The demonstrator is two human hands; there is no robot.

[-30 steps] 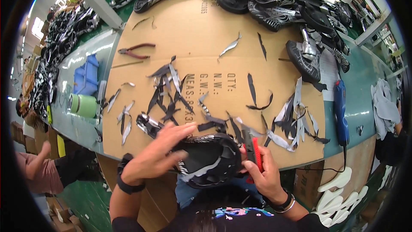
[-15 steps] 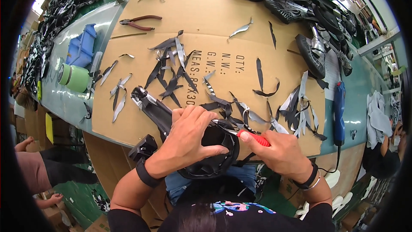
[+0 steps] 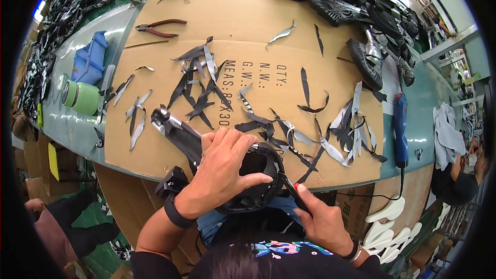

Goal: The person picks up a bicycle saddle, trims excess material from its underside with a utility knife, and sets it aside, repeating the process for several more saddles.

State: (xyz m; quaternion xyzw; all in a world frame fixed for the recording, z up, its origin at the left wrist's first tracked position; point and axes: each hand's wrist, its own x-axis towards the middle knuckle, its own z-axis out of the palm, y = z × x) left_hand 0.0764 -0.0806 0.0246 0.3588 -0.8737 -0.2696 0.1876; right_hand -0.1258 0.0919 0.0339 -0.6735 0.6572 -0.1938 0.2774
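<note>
A black shoe point(image 3: 183, 135) with a silvery edge and a rounded opening is held at the front edge of the cardboard, its narrow end pointing to the upper left. My left hand point(image 3: 223, 163) is closed over its middle, thumb reaching across the opening. In my right hand point(image 3: 323, 222) is a red-and-black-handled knife point(image 3: 300, 196), its thin tip against the shoe's right rim. Loose black and grey trimmed strips point(image 3: 199, 80) lie beyond my hands, with more strips point(image 3: 354, 124) to the right.
Red-handled pliers point(image 3: 160, 28) rest on the cardboard sheet point(image 3: 217, 15) at the far left. A blue bin point(image 3: 90, 59) and a green jar point(image 3: 81, 98) stand left of it. Several black shoes point(image 3: 364, 62) crowd the far right. A blue corded tool point(image 3: 400, 129) lies at the right.
My right hand has moved down and toward me with the knife, from the shoe's upper right to its right rim. My left hand keeps its hold. The whole view has shifted slightly.
</note>
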